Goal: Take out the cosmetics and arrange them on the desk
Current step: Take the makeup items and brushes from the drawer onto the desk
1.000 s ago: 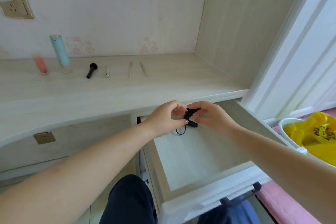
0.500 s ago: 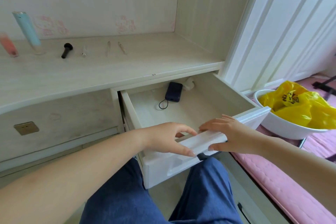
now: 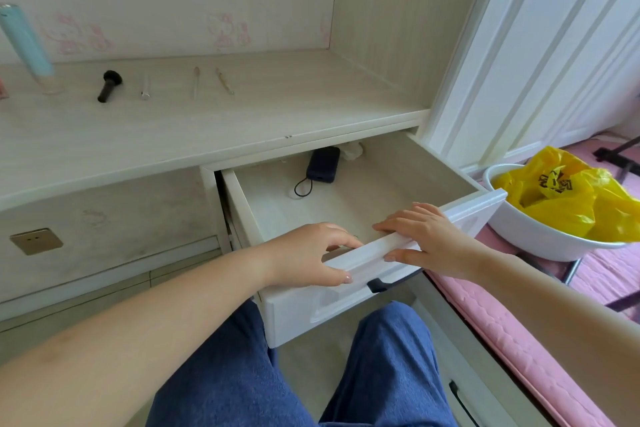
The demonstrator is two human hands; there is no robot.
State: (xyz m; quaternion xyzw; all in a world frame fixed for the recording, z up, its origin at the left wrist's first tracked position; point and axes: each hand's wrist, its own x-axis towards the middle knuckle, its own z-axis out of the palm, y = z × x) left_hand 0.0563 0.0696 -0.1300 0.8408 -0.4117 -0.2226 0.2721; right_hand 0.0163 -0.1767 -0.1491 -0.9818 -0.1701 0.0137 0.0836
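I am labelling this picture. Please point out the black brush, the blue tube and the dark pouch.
black brush point(image 3: 108, 87), head view, on its handle
blue tube point(image 3: 26, 42), head view, mid-body
dark pouch point(image 3: 323, 164), head view, top face

Pink tube point(image 3: 2, 92) edge-cropped (left)
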